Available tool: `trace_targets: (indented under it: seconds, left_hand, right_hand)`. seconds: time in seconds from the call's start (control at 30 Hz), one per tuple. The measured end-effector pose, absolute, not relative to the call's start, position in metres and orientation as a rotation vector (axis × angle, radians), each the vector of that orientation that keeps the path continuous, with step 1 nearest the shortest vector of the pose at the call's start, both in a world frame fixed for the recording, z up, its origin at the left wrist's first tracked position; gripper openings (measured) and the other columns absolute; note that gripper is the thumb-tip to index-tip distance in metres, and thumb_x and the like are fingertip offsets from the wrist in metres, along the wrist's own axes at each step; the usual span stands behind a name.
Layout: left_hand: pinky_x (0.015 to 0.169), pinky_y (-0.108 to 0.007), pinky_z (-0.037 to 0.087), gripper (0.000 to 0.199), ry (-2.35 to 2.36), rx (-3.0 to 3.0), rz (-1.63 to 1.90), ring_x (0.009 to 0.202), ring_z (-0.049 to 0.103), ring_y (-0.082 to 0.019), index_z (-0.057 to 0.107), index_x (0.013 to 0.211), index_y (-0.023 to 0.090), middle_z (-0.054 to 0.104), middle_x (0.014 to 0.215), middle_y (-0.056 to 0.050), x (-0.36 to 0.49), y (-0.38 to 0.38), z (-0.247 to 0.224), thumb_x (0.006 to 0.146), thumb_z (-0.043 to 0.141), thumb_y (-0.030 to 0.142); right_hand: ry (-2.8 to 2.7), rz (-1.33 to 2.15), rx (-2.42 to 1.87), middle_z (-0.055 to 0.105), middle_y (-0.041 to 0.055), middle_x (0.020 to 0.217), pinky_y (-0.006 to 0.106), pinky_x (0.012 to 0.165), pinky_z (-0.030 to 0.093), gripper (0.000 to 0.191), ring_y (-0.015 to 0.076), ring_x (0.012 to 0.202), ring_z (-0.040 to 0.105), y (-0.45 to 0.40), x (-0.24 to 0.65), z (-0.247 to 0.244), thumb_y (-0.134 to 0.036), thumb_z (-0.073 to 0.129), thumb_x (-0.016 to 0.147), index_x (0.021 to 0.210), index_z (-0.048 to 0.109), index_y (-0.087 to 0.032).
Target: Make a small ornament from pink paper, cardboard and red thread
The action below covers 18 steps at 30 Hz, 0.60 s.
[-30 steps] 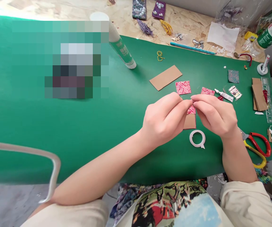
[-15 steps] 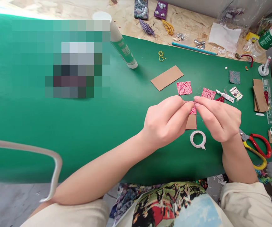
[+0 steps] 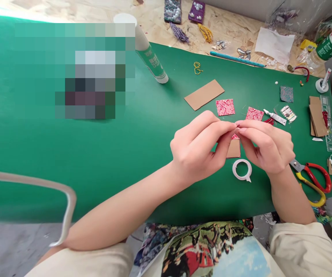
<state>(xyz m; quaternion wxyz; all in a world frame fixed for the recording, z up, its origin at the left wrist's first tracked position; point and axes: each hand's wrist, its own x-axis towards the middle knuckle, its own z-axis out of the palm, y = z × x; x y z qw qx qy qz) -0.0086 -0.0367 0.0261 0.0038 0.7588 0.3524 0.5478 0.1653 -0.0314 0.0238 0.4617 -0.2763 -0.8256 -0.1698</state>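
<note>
Tiny dark red bit (image 3: 237, 126) is what's being handled in the head view, a little right of centre, right where the fingertips meet, and honestly it's too small to make out what it is. Left hand (image 3: 202, 144) has thumb and fingers pinched tight on it from the left, and the right hand (image 3: 266, 144) is pinching from the other side, tips touching or nearly so.

Just below the fingertips you can see a sliver of red-and-white patterned square (image 3: 235, 137), mostly hidden, next to a flat brown cardboard piece (image 3: 233, 149). Lower down is a white ring-shaped roll of tape (image 3: 242, 178) with a loose tab.

Another red-and-white patterned piece (image 3: 225, 107) lies above the left hand, and one more patterned piece (image 3: 254, 113) sits above the right, near a small white tube (image 3: 275, 117). Big scissors with red and yellow handles (image 3: 310, 167) are at lower right, just beside the right wrist. Everything's on a green tabletop (image 3: 110, 161), with a long brown cardboard rectangle (image 3: 204, 95) up top.
</note>
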Motion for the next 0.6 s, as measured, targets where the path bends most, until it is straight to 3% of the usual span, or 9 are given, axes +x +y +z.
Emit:
trace_targets:
  seconds: [0.23,0.6]
  left_hand:
    - [0.053,-0.020,0.042,0.014,1.108,2.486,1.763,0.060,0.055,-0.008,0.067,0.087,0.018,0.061,0.070,0.001,-0.008,-0.035,0.021,0.088,0.064,0.004]
    - [0.052,-0.023,0.036,0.018,1.102,2.611,1.865,0.056,0.045,-0.009,0.064,0.090,0.018,0.051,0.066,0.002,-0.004,-0.030,0.013,0.091,0.058,0.002]
  right_hand:
    - [-2.070,-0.320,-0.711,0.082,0.0081,0.093,0.023,0.075,0.063,0.014,0.0154,0.088,0.078,-0.031,0.167,0.026,-0.009,0.058,0.096,0.106,0.064,-0.017]
    - [-2.144,-0.357,-0.772,0.080,0.0062,0.096,0.024,0.068,0.056,0.012,0.0141,0.079,0.073,-0.027,0.173,0.023,-0.012,0.054,0.098,0.105,0.060,-0.020]
